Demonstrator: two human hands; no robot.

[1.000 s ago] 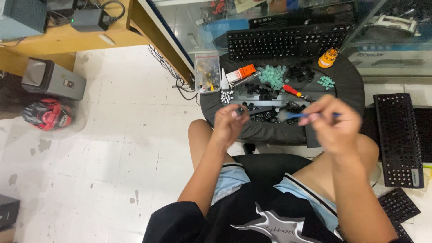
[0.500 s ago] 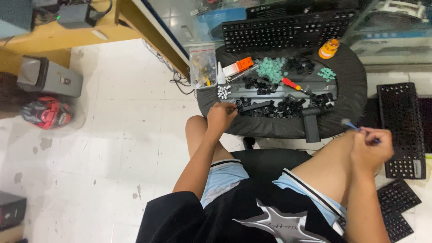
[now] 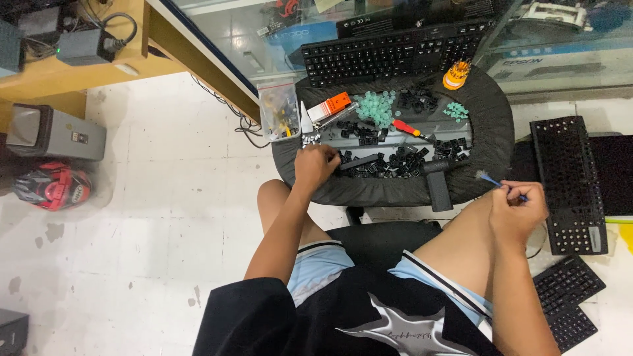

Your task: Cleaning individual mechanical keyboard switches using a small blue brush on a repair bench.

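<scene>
While the person sits at the round black tabletop (image 3: 491, 142), left hand (image 3: 315, 165) curled, fingers down on loose black keycaps (image 3: 389, 165) at nine o'clock of the pile, right hand (image 3: 515, 209) pinching a small blue brush (image 3: 498, 182) off the tabletop at four o'clock, stripped keyboard (image 3: 567, 184) just beside.

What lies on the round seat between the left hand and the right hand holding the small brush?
In the head view, loose black keycaps and a dark handheld tool lie between the left hand and the right hand with its brush.

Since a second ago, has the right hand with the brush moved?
Yes. The right hand with the small blue brush went from above the round black stool rightward, toward the stripped keyboard.
</scene>
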